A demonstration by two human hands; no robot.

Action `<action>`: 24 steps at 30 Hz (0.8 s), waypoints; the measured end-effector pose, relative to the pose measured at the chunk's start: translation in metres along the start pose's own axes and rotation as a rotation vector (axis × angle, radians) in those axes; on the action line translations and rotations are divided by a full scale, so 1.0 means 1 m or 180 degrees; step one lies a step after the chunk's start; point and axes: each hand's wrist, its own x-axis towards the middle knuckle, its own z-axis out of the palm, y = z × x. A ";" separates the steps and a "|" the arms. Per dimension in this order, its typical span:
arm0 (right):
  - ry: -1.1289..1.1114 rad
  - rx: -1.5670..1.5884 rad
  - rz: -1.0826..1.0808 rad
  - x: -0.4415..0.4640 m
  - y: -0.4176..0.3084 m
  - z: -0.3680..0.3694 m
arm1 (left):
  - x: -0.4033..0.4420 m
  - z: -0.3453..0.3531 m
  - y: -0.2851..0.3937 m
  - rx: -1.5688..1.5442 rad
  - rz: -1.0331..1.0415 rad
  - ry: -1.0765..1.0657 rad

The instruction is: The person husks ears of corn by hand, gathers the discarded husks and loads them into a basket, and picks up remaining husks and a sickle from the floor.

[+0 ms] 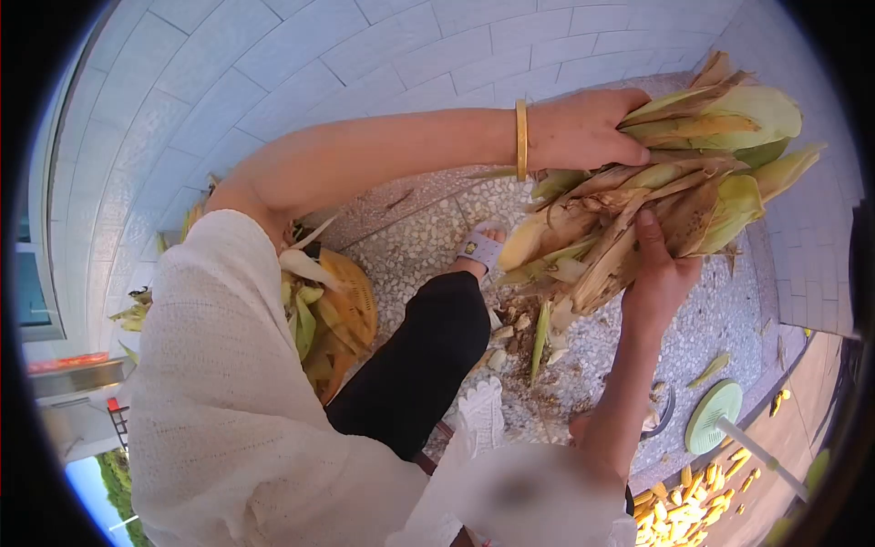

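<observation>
My left hand [592, 128], with a gold bracelet on its wrist, is closed on the upper part of a bundle of corn ears in green and brown husks [656, 205]. Below it, my right hand [661, 273] grips the bundle's lower side, its thumb lying over the dry leaves. Both hands hold the bundle up above the speckled floor, near the tiled wall. Some fingertips are hidden by the husks.
An orange-yellow basket [366, 296] of husks stands beside my leg. Husk scraps and dirt [524, 333] litter the floor near my sandalled foot [481, 246]. A round green object [714, 417] and husked yellow cobs [688, 501] lie at lower right.
</observation>
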 end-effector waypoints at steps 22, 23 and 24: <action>-0.4668 -0.1988 -0.0735 -0.427 -0.020 0.389 | -0.715 -0.139 0.136 0.2051 -0.3648 0.2177; -0.4796 -0.2280 -0.0664 -0.424 -0.027 0.382 | -0.719 -0.129 0.126 0.2049 -0.3748 0.1967; -0.4779 -0.2335 -0.0653 -0.425 -0.033 0.374 | -0.720 -0.121 0.118 0.2036 -0.3839 0.1746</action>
